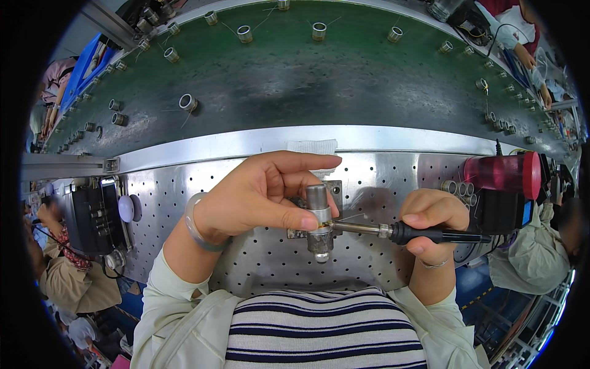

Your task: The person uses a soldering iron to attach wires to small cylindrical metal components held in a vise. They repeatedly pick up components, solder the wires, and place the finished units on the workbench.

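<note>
Item: metal spindle (pixel 317 198), one, ahead of the person's chest, above the perforated metal table (pixel 258 270). Long axis runs from the far side toward the body; the blunt dark end points away, the bright, narrower end toward the striped shirt (pixel 326 326). Whether it lies level or slopes, I cannot tell from here.

Item: silver collar (pixel 322 216), one, around the spindle's middle. Left hand (pixel 249 197): grasping at the collar, thumb against its left side, other fingers curled beyond the spindle, forefinger stretched out to the right.

Item: soldering iron (pixel 424 234), one, black handle, metal shaft. Long axis lies crosswise, nearly square to the spindle; the tip points left and meets the collar's right side, contact or a slight gap being too small to tell. Right hand (pixel 435 218): closed about the handle between thumb and fingers.

Nearby, right: a group of metal rings (pixel 460 189), beside a red cylindrical container (pixel 501 175). Beyond: green conveyor belt (pixel 276 80), bearing scattered wired rings (pixel 188 103).
</note>
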`<action>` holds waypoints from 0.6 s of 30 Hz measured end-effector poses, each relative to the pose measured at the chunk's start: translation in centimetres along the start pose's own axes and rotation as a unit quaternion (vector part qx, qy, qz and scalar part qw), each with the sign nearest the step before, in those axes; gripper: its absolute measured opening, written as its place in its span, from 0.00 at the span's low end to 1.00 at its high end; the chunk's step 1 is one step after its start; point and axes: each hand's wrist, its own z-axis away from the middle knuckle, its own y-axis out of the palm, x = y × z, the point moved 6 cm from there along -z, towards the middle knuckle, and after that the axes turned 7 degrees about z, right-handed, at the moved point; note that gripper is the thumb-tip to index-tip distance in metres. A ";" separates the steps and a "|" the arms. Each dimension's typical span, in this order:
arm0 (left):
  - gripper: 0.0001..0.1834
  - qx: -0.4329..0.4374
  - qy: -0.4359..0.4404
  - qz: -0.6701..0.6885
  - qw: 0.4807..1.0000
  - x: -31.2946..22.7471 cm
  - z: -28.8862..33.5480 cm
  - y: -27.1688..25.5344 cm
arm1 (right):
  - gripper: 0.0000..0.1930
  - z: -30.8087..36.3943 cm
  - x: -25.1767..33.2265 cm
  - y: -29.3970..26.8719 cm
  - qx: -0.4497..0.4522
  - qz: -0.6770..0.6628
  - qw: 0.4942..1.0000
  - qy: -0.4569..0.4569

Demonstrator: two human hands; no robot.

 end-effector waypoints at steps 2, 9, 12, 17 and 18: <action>0.42 0.002 0.000 -0.003 1.000 0.0 0.0 0.0 | 0.15 0.0 0.0 0.0 0.000 0.004 1.000 0.002; 0.42 -0.001 0.001 -0.002 1.000 0.0 -0.1 0.0 | 0.14 -0.1 0.1 -0.1 0.018 0.020 1.000 -0.004; 0.41 -0.002 0.002 -0.003 1.000 0.1 -0.1 0.0 | 0.13 -0.1 0.2 -0.1 0.023 0.022 0.999 -0.003; 0.41 -0.005 -0.001 -0.019 1.000 -0.2 0.0 0.3 | 0.13 -0.2 0.6 -0.1 0.027 0.040 0.999 -0.015; 0.41 -0.010 0.000 -0.021 1.000 -0.3 0.1 0.5 | 0.13 -0.2 0.6 -0.1 0.026 0.040 0.999 -0.015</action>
